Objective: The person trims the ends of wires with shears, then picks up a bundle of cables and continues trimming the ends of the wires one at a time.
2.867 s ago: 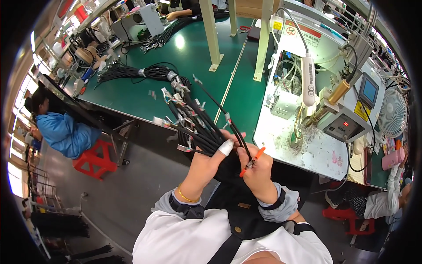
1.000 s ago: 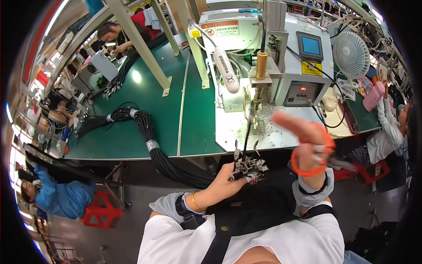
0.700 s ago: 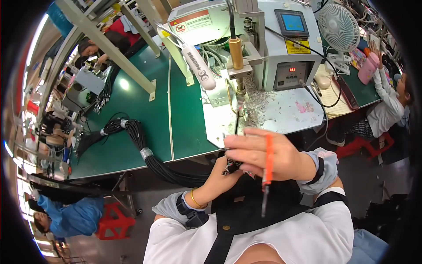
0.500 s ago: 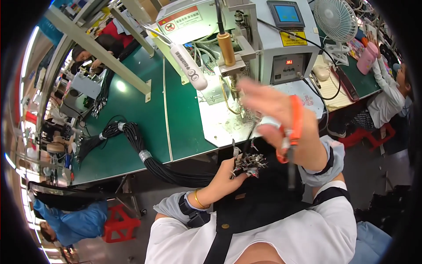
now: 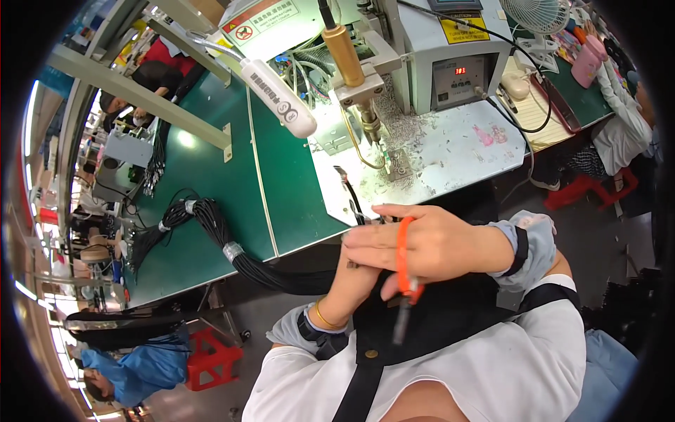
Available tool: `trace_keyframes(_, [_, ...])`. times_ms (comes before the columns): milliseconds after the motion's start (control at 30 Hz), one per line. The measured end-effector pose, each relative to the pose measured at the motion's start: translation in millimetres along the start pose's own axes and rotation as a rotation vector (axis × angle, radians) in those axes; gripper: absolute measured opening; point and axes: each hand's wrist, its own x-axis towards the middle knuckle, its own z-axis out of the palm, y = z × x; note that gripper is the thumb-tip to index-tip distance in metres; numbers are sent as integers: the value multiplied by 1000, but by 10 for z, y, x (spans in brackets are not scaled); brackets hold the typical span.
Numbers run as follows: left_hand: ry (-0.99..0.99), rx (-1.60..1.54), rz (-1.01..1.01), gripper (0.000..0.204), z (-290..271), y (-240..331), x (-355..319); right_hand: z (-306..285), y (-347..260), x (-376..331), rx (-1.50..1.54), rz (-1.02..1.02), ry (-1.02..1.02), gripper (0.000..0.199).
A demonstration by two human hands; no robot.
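Note:
My left hand [image 5: 351, 285] is closed round a bunch of black cables [image 5: 350, 195], with a few ends sticking up past my fingers toward the machine base. Across it lies my right hand [image 5: 439, 243], fingers stretched leftward, hiding the left fingers and most of the cable ends. An orange-handled tool [image 5: 402, 253] loops round my right hand; its blurred dark tip points down toward my apron. Just beyond my hands stands a soldering machine with a brass-coloured head [image 5: 346, 56], whose tip ends above a small plate on the metal base [image 5: 457, 151].
A long bundle of black cables [image 5: 211, 218], tied in places, lies on the green table [image 5: 204, 148] at left. A white lamp [image 5: 278, 97] hangs beside the machine head. At right stand a control box [image 5: 460, 77], a fan and a pink bottle [image 5: 589, 62]. Other people sit around.
My right hand has come down and left, from beside the machine onto my left hand, with the orange-handled tool. The view has shifted slightly, and the cable ends are now mostly covered.

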Motion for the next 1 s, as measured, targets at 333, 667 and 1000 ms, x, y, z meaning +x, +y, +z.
trace_keyframes(333, [-34, -378, -185, 16, 28, -157, -51, -11, 105, -53, 57, 240, 30, 36])
trace_keyframes(667, [-184, -218, -158, 17, 20, -175, 3, -177, 230, -69, 354, 740, 195, 17])
trace_keyframes(1000, [-100, -361, -111, 19, 39, -158, 26, -102, 192, 13, 571, 743, -4, 24])
